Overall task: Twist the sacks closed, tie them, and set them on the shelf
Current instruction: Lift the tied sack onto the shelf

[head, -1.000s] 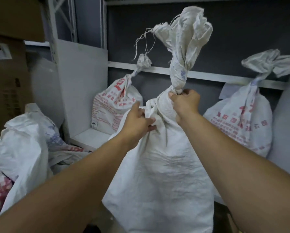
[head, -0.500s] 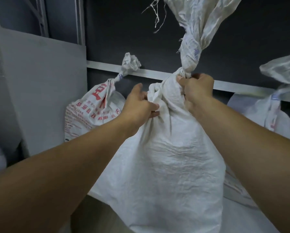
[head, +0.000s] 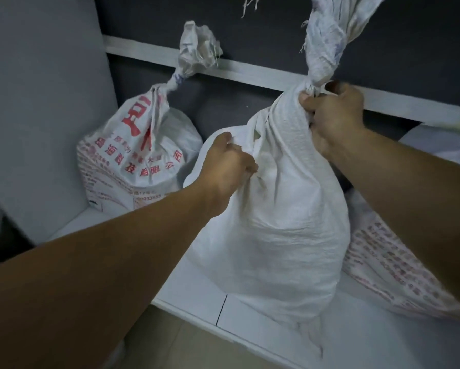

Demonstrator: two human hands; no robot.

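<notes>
A plain white woven sack (head: 276, 235), knotted at its neck, stands with its bottom on the white shelf (head: 196, 296) near the front edge. My right hand (head: 332, 115) grips the twisted neck just below the knot. My left hand (head: 226, 166) grips a fold of cloth on the sack's upper left shoulder. The sack's loose top runs out of the frame above.
A tied sack with red print (head: 138, 161) stands at the back left of the shelf, against a grey side panel (head: 37, 115). Another printed sack (head: 399, 272) leans at the right, partly behind the white one. A white rail (head: 250, 73) crosses the dark back wall.
The white sack has come forward and down onto the shelf, between the two printed sacks. Both hands have kept their grips; my view has dropped lower and closer.
</notes>
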